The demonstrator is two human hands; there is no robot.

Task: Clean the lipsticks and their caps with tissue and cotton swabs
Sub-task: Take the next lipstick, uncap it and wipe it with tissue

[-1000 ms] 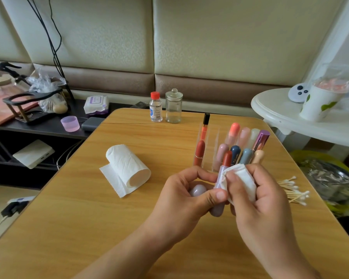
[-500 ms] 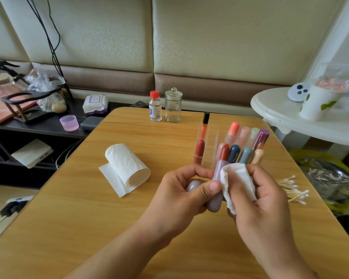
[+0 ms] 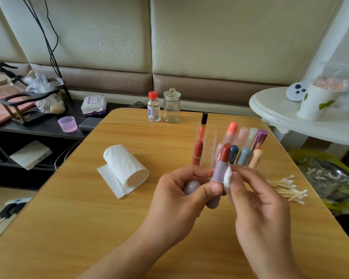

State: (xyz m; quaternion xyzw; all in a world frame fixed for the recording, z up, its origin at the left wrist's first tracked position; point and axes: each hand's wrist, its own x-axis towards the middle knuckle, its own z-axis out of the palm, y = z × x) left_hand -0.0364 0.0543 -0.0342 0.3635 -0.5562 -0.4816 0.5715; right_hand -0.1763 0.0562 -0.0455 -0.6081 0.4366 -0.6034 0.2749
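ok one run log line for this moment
step: wiping lipstick tube | left hand: grips lilac lipstick, cap | right hand: presses tissue to tube | swabs: untouched

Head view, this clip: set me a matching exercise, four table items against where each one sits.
Items:
1. tissue roll
2. cotton swabs
3. red-capped bottle
4. open lipstick

Places:
A. far edge of the table, beside the glass jar
B. gripped in the left hand
C. table's right side, loose pile
D. left of the hands, lying on its side

Pairs: 1-D, 2-C, 3-A, 4-B
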